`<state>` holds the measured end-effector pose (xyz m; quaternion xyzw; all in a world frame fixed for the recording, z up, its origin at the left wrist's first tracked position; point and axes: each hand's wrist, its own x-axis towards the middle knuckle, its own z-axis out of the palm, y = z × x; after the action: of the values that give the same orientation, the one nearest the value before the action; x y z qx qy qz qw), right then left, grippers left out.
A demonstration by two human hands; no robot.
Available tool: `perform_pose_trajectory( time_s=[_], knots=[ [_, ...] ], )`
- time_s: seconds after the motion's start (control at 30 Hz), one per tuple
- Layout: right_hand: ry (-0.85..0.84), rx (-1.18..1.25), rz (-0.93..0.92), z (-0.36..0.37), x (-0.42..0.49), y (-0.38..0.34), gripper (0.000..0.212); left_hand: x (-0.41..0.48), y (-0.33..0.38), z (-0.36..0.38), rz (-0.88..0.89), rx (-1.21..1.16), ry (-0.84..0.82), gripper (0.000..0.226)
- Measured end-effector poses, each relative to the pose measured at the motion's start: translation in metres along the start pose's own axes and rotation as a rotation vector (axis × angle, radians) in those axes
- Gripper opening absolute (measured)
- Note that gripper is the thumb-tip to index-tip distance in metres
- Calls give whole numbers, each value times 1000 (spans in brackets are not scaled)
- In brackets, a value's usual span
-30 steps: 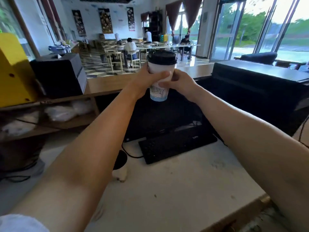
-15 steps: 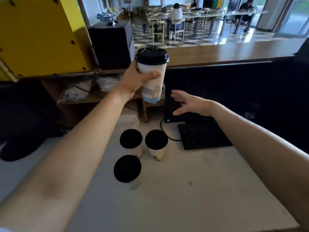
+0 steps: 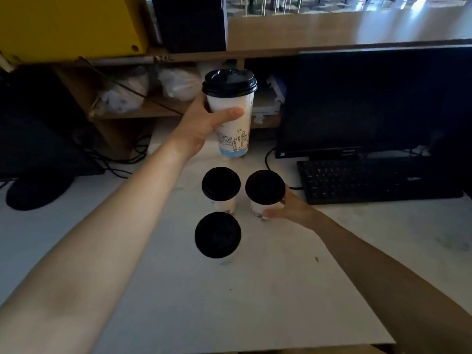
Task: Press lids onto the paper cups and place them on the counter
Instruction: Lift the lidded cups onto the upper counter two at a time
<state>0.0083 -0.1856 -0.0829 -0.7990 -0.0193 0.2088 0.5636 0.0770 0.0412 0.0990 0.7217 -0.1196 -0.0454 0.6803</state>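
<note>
Placing step, seemingly: gripping the black-lidded white paper cup (image 3: 233, 139) in the left hand (image 3: 201, 123) above the pale counter (image 3: 255, 302), right hand (image 3: 288, 209) curled round a standing lidded cup (image 3: 265, 187); next, probably lowering it upright alongside.

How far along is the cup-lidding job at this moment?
Done: three lidded cups stand on the counter. In hand: the left hand holds a fourth lidded cup above it; the right hand grips the right rear cup. Left: set the fourth down.
</note>
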Motion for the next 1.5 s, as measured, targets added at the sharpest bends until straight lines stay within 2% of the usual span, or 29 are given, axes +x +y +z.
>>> perform_pose_trajectory(
  time_s=[0.17,0.33,0.43,0.6,0.7,0.77,0.83,0.9,0.97,1.07,1.17,1.27,1.5],
  knots=[
    [78,107,-39,18,9,0,98,-3,-6,-14,12,-21,-41,52],
    [191,215,7,11,1,-24,95,3,5,-30,-7,15,-58,59],
    [208,210,-19,-9,-8,-60,85,11,23,-35,-9,9,-53,54],
    [311,225,-155,-52,-25,-135,77,26,63,-33,42,17,-133,74],
    [378,257,-264,-78,-27,-180,83,35,83,-25,55,-7,-143,87],
    [396,259,-323,-94,-26,-209,75,44,92,-16,43,-65,-152,73],
    [400,262,-357,-114,-22,-233,70,55,102,-5,39,-103,-139,58],
    [426,221,-363,-135,-17,-256,79,69,111,5,67,-58,-81,52],
    [447,158,-368,-156,-10,-275,82,87,119,11,92,-23,-13,59],
    [501,142,-381,-185,4,-290,73,114,124,22,105,-30,51,78],
    [549,160,-389,-208,26,-292,67,138,124,38,114,-40,107,82],
    [588,144,-363,-224,50,-286,68,164,117,49,136,-10,150,100],
    [625,134,-342,-246,87,-272,72,199,99,59,159,17,270,102]
  ],
)
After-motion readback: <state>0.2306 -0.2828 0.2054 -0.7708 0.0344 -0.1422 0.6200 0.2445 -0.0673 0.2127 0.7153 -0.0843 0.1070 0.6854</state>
